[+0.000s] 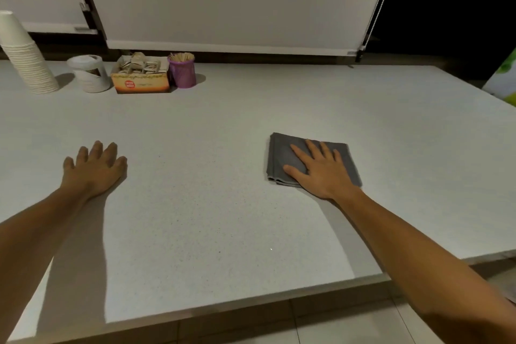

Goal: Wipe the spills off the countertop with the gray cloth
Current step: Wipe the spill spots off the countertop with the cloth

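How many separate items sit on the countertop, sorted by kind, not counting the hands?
Gray cloth, folded, under the right hand: 1
Stack of white paper cups: 1
White tub: 1
Cardboard box of sachets: 1
Purple holder of wooden sticks: 1
Total: 5
The left hand rests on the bare countertop.

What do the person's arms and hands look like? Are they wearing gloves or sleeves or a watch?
No gloves, and no sleeves that you can see. Both forearms are bare all the way to the picture's edge. The left hand and right hand are bare too, with no rings, watch or bracelet showing. The fingernails look short and plain.
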`<state>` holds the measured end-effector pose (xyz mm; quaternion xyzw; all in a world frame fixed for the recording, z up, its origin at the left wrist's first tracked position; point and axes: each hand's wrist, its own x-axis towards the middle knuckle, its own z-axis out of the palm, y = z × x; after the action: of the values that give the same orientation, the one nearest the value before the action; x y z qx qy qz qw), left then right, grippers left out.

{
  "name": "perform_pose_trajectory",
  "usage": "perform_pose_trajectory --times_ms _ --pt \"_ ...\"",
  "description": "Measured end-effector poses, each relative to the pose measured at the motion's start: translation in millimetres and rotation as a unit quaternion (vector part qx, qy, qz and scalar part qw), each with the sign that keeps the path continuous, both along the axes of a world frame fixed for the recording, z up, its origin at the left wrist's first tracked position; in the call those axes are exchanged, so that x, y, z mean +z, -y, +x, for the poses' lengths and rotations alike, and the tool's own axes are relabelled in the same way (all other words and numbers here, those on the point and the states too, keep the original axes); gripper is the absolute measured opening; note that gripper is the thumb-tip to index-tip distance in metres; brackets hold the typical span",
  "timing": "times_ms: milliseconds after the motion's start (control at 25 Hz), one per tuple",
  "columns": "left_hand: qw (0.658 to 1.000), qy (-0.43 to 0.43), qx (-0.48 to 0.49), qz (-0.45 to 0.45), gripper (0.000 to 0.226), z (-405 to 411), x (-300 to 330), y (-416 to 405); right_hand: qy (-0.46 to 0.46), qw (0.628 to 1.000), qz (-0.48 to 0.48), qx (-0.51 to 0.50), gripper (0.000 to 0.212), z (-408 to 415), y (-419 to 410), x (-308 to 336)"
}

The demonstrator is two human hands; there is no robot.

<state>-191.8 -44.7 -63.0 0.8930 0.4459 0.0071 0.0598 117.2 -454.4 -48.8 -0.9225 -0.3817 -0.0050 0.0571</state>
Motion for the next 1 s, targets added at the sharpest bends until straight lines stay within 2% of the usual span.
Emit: perform_pose_trajectory --times_ms 160,280,480,720,1000 --pt "1.000 -0.013 0.017 -0.010 0.051 4 5 9 -0.006 0.998 0.007 -0.065 0.086 -49 52 -4" --pt "0.999 -0.018 0.031 -0.033 0.037 15 14 11 -0.001 0.997 0.002 -0.071 0.085 -91 72 -4" --pt "0.999 -0.010 0.024 -0.046 0.045 29 15 11 0.004 0.999 -0.017 -0.041 0.078 -131 80 -6" --pt "0.999 -0.003 -0.022 -0.031 0.048 42 9 -12 -0.002 0.998 -0.015 -0.057 0.085 -98 53 -6" --pt "0.998 0.002 -0.065 0.019 0.084 46 -7 -31 -0.007 0.996 -0.018 -0.086 0.087 11 -46 -4"
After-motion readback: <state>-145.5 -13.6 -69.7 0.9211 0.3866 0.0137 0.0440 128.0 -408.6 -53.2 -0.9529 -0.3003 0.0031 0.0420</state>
